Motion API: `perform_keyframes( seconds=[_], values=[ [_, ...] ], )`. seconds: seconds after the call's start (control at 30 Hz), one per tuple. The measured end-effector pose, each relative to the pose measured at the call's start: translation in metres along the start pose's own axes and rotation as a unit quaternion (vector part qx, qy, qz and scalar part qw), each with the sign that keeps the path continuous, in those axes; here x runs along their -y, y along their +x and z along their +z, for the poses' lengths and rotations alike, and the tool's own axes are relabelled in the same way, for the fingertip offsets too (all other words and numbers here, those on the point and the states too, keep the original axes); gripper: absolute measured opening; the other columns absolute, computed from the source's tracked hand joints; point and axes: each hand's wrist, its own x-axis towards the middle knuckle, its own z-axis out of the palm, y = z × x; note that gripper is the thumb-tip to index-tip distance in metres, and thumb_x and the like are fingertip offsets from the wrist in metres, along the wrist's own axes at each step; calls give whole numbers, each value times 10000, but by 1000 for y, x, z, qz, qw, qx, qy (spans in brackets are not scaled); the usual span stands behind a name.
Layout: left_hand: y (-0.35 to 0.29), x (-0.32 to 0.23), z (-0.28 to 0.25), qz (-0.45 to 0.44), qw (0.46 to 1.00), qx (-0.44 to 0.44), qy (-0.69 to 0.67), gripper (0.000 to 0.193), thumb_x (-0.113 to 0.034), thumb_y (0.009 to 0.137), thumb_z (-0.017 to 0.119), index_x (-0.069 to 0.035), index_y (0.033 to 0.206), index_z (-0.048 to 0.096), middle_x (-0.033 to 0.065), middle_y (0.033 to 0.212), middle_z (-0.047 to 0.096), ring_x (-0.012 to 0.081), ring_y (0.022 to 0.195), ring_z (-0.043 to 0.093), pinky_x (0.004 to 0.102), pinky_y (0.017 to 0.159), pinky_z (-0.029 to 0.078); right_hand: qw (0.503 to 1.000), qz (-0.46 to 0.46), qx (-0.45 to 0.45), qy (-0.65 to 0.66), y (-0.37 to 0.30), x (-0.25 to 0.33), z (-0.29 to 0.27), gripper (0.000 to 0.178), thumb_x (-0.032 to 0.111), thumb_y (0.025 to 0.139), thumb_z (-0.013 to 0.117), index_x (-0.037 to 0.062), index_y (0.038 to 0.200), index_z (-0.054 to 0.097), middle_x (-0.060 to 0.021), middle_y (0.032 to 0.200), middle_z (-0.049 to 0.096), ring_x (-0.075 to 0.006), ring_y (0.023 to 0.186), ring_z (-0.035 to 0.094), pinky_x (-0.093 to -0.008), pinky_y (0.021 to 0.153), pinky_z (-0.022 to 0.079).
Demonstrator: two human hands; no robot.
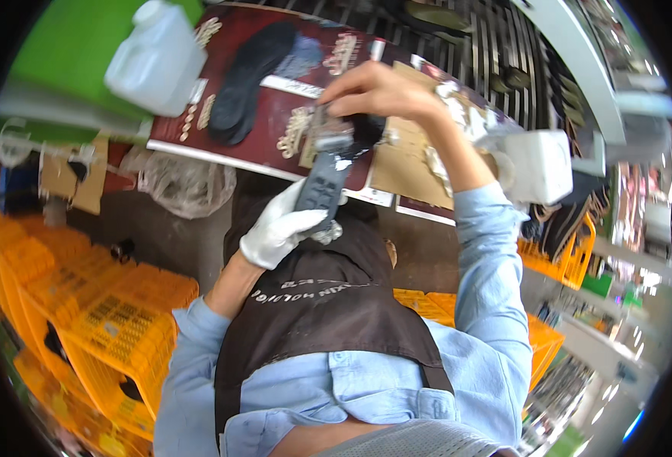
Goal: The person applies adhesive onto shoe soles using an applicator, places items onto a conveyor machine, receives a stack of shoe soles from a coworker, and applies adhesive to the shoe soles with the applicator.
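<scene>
My left hand [276, 230], in a white glove, is wrapped round the near end of a dark grey shoe sole [322, 186] with a raised tread pattern. The sole points away from me, tilted, just past the table's near edge. Its far part looks wet and shiny. Bare and closed, my right hand [378, 91] pinches a brush [333, 135] whose pale, wet-looking bristles touch the far part of the sole. The handle is partly hidden by my fingers. Further left, another black sole [248, 84] lies flat on the dark red table cover [275, 145].
A translucent white jug [161, 61] stands at the table's far left. Right of my hands lie stained cardboard [404, 164] and a white container [537, 164]. Beyond is a barred rack [496, 46] with shoe parts. Orange crates [115, 320] and a plastic bag [187, 183] are at left.
</scene>
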Motion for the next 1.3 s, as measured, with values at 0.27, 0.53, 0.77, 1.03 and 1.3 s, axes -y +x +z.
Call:
perform_keyframes(
  seconds=[0.27,0.53,0.77,1.03,1.3],
  values=[
    [-1,-1,5,-1,1000,-7,-4,531,-59,820,560,18,1316,388,180,1152,564,211,780,649,269,646,539,997,13,-64,48,-7,-2,4,248,137,812,690,28,1035,689,-60,908,694,-122,846,627,-270,786,495],
    [-5,2,7,18,999,-26,-15,519,-52,840,548,18,1325,378,179,1192,555,215,778,647,271,643,537,990,20,-95,105,-9,1,13,228,117,841,648,24,1046,682,-53,923,683,-110,865,610,-244,797,485],
    [-7,0,8,24,1000,9,-11,524,-38,845,591,19,1316,369,110,1065,577,194,845,648,271,691,537,982,57,-160,78,-12,4,6,260,117,816,702,15,1054,674,-37,912,689,-92,853,619,-238,787,486],
    [-16,0,2,50,999,11,-4,579,-23,810,627,6,1327,368,103,1056,575,185,875,642,260,722,535,985,59,-140,82,-12,16,18,264,128,848,654,6,1083,658,-50,920,682,-99,854,617,-242,790,488],
    [-20,-2,1,60,998,13,-4,539,-26,796,651,9,1281,416,88,1069,579,176,887,636,268,730,523,983,63,-159,73,-12,23,24,247,115,847,654,13,1071,665,-28,909,680,-79,830,604,-225,763,483]
  ],
)
